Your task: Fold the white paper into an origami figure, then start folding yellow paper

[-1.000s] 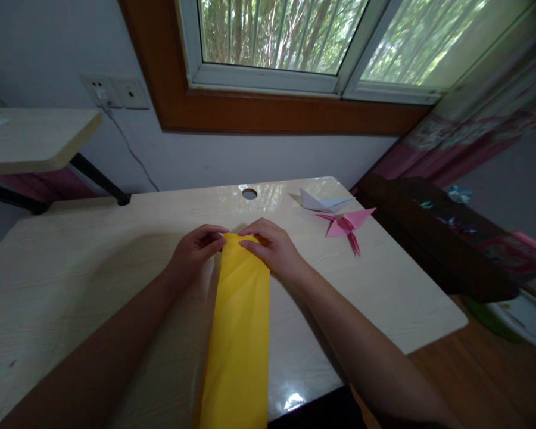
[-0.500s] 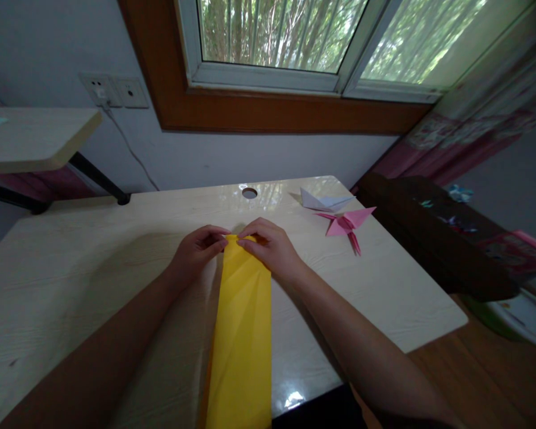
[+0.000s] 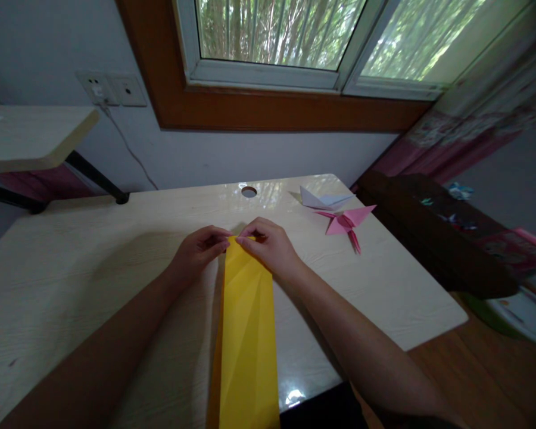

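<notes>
Fingertips of both hands are pinching the far end of a long yellow paper strip [image 3: 246, 322], which is lying flat on the pale wooden table [image 3: 71, 268] and running straight back toward the person, past the near table edge. The left hand [image 3: 198, 251] is closing its grip on the strip's far left corner, thumb and forefinger pressed together on the paper. The right hand [image 3: 270, 245] is grasping the far right corner in the same way, with its fingers curled over the top edge. The two hands are nearly touching each other at the strip's tip. Faint diagonal creases are showing along the yellow surface. Further out, to the right on the table, a pink folded paper figure [image 3: 347, 223] is lying just beside a white folded paper figure [image 3: 322, 200]. A round cable hole [image 3: 249, 192] is sitting near the table's far edge. Beyond the table, a white wall is carrying a power socket [image 3: 111, 89] with a cord, and a window [image 3: 295, 36] is showing green trees outside.
</notes>
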Motion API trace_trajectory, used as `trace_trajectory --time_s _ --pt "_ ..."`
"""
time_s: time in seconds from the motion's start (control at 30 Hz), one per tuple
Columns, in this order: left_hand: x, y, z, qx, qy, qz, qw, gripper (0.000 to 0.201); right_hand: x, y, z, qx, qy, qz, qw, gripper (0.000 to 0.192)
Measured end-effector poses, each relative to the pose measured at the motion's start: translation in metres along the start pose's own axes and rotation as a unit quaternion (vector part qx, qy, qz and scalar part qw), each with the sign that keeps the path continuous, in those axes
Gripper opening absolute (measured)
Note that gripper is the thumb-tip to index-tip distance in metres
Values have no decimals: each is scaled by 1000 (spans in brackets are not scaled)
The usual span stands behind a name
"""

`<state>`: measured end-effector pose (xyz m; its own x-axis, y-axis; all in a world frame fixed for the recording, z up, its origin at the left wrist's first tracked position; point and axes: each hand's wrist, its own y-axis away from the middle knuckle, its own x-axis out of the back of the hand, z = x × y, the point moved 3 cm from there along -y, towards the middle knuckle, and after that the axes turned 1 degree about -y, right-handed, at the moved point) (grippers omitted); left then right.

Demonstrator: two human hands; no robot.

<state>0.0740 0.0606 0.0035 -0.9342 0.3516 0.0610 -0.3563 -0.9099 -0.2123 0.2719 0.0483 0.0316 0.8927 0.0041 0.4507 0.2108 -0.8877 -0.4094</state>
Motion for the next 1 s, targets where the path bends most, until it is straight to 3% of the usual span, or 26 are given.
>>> trace_trajectory --time_s 0.57,1.0 --pt "2 -1 -4 -4 -19 7 1000 23 -1 1 3 -21 -10 -1 1000 11" --pt "5 -2 -11 -4 -28 26 999 27 -4 2 11 -80 -112 14 990 21"
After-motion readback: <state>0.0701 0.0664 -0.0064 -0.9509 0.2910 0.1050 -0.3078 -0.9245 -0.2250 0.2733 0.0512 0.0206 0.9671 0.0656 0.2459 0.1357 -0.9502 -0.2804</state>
